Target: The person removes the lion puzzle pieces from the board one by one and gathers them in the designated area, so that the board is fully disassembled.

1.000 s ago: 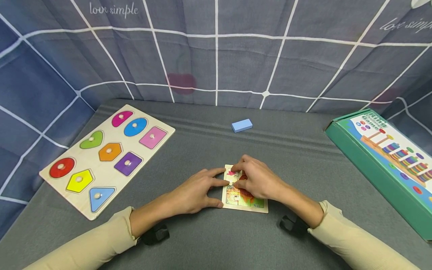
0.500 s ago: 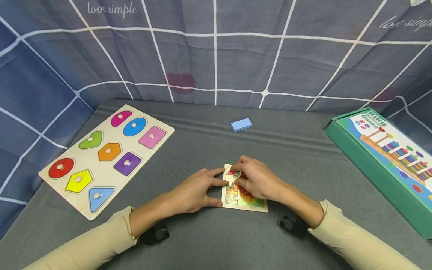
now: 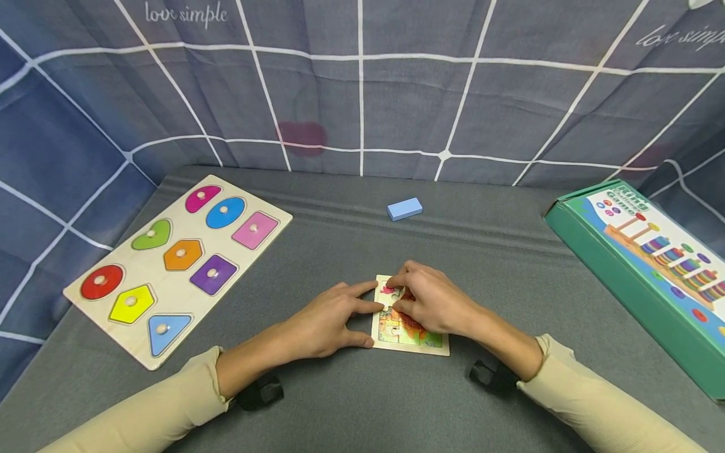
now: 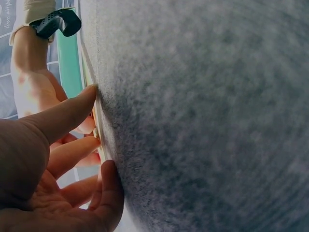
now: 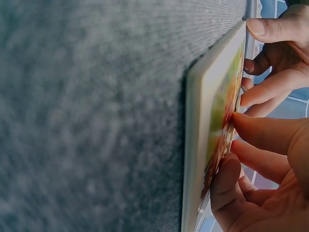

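A small jigsaw puzzle board (image 3: 410,348) with a pale wooden border and a colourful picture lies flat on the grey table in the head view. My left hand (image 3: 325,321) is at its left side, fingers spread, with fingertips and thumb touching the border. Over the upper part of the board, my right hand (image 3: 433,299) pinches a puzzle piece (image 3: 389,294) with a pink figure between thumb and index finger. The right hand covers the board's upper right. In the right wrist view, thumb and fingers meet the puzzle board (image 5: 195,96) at its surface.
On the left lies a wooden shape board (image 3: 226,286) with several knobbed coloured pieces. A light blue block (image 3: 404,209) sits farther back. A green game box (image 3: 640,283) stands at the right. Behind the table hangs a blue checked curtain (image 3: 413,113).
Both hands stay almost still on the puzzle board. The whole head view shifts very slightly.
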A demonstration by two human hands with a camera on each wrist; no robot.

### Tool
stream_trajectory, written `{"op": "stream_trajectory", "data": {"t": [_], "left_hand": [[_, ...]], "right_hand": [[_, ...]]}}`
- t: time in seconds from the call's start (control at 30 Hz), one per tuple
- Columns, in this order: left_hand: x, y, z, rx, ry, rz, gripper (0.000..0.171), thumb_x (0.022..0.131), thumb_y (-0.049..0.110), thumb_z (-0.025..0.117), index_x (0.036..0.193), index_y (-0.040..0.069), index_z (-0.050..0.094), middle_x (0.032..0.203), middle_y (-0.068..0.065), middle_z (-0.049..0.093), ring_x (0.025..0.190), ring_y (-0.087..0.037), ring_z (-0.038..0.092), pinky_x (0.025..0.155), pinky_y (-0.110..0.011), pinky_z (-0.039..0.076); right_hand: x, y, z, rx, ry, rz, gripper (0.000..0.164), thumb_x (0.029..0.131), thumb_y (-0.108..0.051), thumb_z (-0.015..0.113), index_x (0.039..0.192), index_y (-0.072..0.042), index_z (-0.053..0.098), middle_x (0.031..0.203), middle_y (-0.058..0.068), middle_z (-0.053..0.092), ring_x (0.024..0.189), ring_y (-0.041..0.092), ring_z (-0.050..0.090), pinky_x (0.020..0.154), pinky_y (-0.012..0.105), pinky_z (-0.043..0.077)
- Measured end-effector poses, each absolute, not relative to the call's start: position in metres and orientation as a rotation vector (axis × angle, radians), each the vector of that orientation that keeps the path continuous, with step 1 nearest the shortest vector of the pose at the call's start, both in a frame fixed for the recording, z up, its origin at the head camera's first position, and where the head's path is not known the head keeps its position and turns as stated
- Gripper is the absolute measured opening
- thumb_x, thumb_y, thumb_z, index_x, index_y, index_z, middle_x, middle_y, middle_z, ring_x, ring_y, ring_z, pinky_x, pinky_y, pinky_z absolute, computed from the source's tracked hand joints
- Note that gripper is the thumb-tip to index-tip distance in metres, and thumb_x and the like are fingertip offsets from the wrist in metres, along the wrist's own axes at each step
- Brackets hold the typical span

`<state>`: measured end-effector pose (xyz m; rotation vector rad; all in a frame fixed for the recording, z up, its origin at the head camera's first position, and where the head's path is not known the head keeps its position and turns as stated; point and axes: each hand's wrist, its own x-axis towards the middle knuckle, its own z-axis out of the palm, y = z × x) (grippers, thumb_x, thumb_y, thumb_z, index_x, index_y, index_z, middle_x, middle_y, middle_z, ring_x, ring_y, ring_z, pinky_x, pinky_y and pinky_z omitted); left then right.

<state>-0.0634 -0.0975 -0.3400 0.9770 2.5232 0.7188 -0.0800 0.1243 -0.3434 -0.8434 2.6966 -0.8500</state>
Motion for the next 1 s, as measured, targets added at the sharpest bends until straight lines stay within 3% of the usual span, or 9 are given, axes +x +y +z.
{"op": "stream_trajectory", "data": {"t": [0.4, 0.7, 1.0], "left_hand": [[-0.0637, -0.0973, -0.3406, 0.976, 2.519, 0.709, 0.053, 0.082, 0.025, 0.082, 0.13, 0.009, 0.066, 0.151, -0.015, 0.041, 0.116, -0.029, 0.052, 0.098, -0.046, 0.04], [-0.0638, -0.0972, -0.339, 0.995, 2.521, 0.694, 0.054, 0.083, 0.026, 0.081, 0.131, 0.009, 0.065, 0.151, -0.016, 0.041, 0.114, -0.029, 0.052, 0.098, -0.046, 0.04], [-0.0634, -0.097, -0.3391, 0.996, 2.521, 0.696, 0.053, 0.083, 0.027, 0.081, 0.131, 0.01, 0.066, 0.152, -0.016, 0.04, 0.113, -0.028, 0.052, 0.097, -0.046, 0.04]], "right_hand": [[-0.0811, 0.1293, -0.3402, -0.865, 2.683, -0.784, 0.027, 0.091, -0.003, 0.066, 0.117, 0.001, 0.069, 0.097, 0.002, 0.059, 0.071, 0.01, 0.048, 0.065, 0.029, 0.042], [-0.0805, 0.1279, -0.3381, -0.812, 2.699, -0.763, 0.039, 0.085, -0.022, 0.079, 0.116, -0.001, 0.071, 0.096, -0.001, 0.056, 0.077, 0.013, 0.05, 0.072, 0.034, 0.043], [-0.0799, 0.1265, -0.3399, -0.852, 2.706, -0.748, 0.029, 0.087, -0.014, 0.076, 0.113, -0.001, 0.072, 0.094, 0.0, 0.057, 0.074, 0.011, 0.049, 0.069, 0.031, 0.043]]}}
